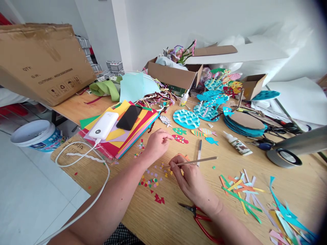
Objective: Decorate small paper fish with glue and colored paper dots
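Observation:
My left hand [158,142] is curled above the table, its fingertips at the left end of a red paper fish [180,139] with coloured dots. Whether those fingers pinch anything is hidden. A thin wooden stick [200,160] is gripped between the thumb and fingers of my right hand [187,175]. The stick's lower tip points at small yellow and purple paper bits [167,173]. Part of an orange paper piece [184,156] shows behind my right hand. Green [179,131], striped [198,133] and blue [212,141] paper fish lie beyond, near a pen [199,153].
Red-handled scissors [204,217] lie beside my right wrist. Paper strips [242,189], a glue bottle [238,143] and blue discs [242,126] are at right. Coloured sheets [125,136] hold a phone [129,117] and a white power bank [104,126], whose cable [108,177] crosses my left forearm.

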`<state>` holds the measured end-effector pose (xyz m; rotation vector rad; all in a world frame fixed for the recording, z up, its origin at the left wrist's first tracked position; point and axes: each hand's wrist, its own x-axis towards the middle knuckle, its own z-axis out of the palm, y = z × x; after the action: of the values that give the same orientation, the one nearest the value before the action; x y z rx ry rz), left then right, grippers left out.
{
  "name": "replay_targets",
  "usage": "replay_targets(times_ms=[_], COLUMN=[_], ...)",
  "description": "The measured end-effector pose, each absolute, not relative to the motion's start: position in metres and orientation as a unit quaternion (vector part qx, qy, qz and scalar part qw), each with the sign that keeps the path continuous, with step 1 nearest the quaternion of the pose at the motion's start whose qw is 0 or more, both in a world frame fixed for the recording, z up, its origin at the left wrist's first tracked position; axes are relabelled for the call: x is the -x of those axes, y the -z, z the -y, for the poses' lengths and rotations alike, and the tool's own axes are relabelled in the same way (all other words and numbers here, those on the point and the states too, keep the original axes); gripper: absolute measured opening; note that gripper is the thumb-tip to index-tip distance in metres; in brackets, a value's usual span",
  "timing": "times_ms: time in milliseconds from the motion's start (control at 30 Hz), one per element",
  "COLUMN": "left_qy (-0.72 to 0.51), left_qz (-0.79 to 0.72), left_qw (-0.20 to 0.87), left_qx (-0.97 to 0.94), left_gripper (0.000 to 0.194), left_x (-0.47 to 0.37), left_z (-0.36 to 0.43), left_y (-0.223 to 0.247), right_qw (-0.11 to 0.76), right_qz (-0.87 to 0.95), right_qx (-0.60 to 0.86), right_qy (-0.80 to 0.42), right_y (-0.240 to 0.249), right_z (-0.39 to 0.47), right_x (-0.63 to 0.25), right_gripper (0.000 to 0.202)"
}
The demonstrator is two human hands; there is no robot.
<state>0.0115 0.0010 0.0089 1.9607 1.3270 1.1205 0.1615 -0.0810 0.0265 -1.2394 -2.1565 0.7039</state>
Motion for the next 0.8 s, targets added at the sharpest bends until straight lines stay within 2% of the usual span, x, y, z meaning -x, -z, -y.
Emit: replay_targets(times_ms=[167, 400, 567, 800], left_qy=[-0.412, -0.406, -0.387, -0.316], left_qz=[-0.491, -0.490, -0.476, -0.444], left_qw=[0.257, 0.251, 0.248, 0.217], left_qx=[-0.723, -0.729, -0.750, -0.810], left_gripper=[0.034, 0.035, 0.036, 0.034], left_x=[-0.012, -0.011, -0.013, -0.017], left_z=[-0.002, -0.002, -0.001, 0.003], left_y=[-0.008, -0.009, -0.007, 0.001], right_qw=[0.282, 0.366, 0.409, 0.366], right_qz=[0.799, 0.704, 0.654, 0.695], right_qx=[0.459, 0.503, 0.570, 0.576], right_qy=[-0.267, -0.343, -0.282, -0.225], right_y=[-0.024, -0.028, -0.030, -0.019], right_z=[0.082, 0.074, 0.057, 0.048], right_x=[-0.161, -0.177, -0.200, -0.206], right_gripper=[0.026, 0.034, 0.032, 0.027])
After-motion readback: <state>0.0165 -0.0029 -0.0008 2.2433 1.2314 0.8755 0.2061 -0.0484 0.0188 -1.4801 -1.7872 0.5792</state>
